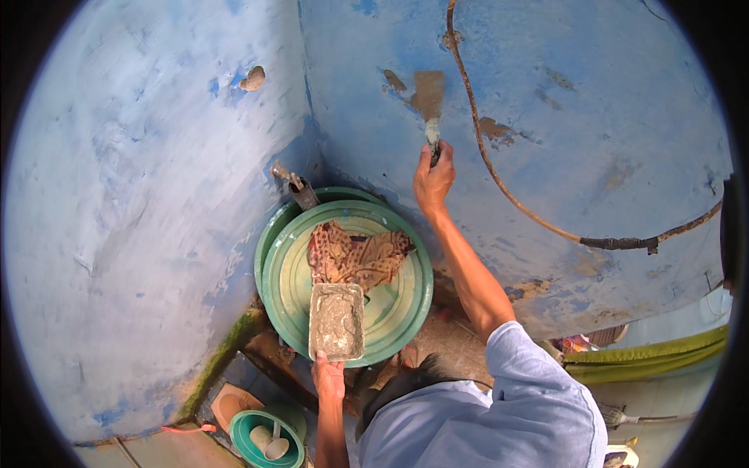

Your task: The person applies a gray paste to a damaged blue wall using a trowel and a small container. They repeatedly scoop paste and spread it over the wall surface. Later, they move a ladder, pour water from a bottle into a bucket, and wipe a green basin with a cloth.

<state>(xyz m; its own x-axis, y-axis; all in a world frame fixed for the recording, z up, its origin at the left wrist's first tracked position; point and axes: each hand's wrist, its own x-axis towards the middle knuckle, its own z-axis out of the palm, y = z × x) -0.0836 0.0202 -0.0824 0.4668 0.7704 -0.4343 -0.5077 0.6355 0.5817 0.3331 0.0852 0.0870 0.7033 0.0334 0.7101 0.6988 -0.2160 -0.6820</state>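
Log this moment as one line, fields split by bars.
left hand: holds tray of grey paste | right hand: grips scraper at blue wall | nearby: patterned cloth on round green top

Putty knife [429, 101], in the right hand [434, 178]: brown-grey, whitish-necked. Tray [313, 324], in the left hand [328, 378]: beige; its mortar [337, 321] is grey. Cloth [337, 259], beyond the left hand: tan, dark-spotted. Lid [287, 292] beneath: green-rimmed, cream-ringed. Wall [593, 117] beyond the right hand: mottled blue.
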